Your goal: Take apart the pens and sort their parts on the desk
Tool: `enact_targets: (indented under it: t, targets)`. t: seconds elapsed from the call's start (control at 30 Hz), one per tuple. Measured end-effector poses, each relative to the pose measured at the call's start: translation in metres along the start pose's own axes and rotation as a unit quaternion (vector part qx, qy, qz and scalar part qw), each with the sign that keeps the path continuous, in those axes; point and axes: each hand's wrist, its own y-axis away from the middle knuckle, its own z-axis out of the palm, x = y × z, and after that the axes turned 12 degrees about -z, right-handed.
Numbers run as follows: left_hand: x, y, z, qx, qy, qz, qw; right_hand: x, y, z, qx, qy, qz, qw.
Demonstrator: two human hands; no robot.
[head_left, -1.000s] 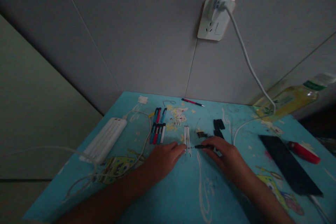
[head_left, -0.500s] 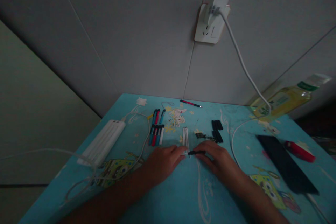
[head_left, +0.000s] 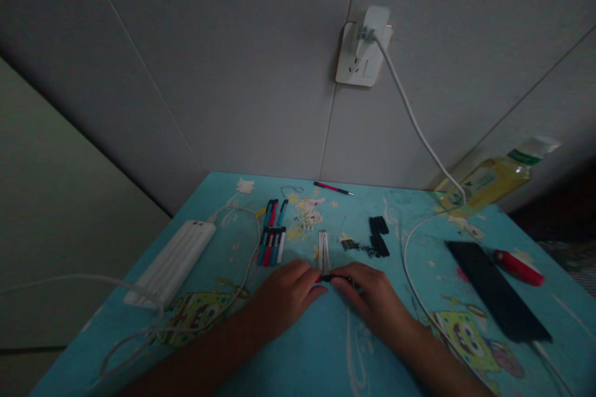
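Between the fingertips of both hands lies a small pen part (head_left: 328, 278), black with a bit of red at its left end. My left hand (head_left: 291, 288) pinches the red end, and my right hand (head_left: 367, 291) pinches the black end. Just beyond the fingers lie several thin white pen refills (head_left: 324, 248). Several pen barrels (head_left: 271, 245) in blue, red and white lie in two rows to the left. On the right are black pen grips (head_left: 379, 237) and a scatter of small dark parts (head_left: 358, 247), too small to make out.
A red-and-black pen (head_left: 333, 188) lies near the wall. A white power strip or power bank (head_left: 172, 263) with a cable is at left. At right are a dark phone-like slab (head_left: 498, 291), a red object (head_left: 519, 268) and an oil bottle (head_left: 488, 183). A charger (head_left: 370, 31) sits in the wall socket.
The view has shifted slightly. My hands have come closer together, and a red piece now shows at my left fingertips against the black part in my right hand.
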Motion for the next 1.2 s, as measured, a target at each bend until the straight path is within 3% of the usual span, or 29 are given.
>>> enact_targets:
  t: [0.47,0.73,1.0,1.2]
  targets:
    - [0.002,0.001,0.006,-0.035,-0.015,0.002,0.999,-0.003,0.000,0.002,-0.008,-0.017,-0.095,0.995]
    - [0.006,0.002,0.003,-0.029,-0.016,0.006,0.999,-0.003,0.003,0.008,-0.015,0.047,-0.027,0.998]
    - [0.001,0.001,0.003,-0.005,-0.019,-0.017,1.000,0.000,0.002,0.000,-0.010,0.029,-0.035,0.999]
    - [0.004,0.002,0.001,-0.018,-0.014,-0.014,1.000,0.003,0.002,0.003,-0.023,0.080,-0.007,0.996]
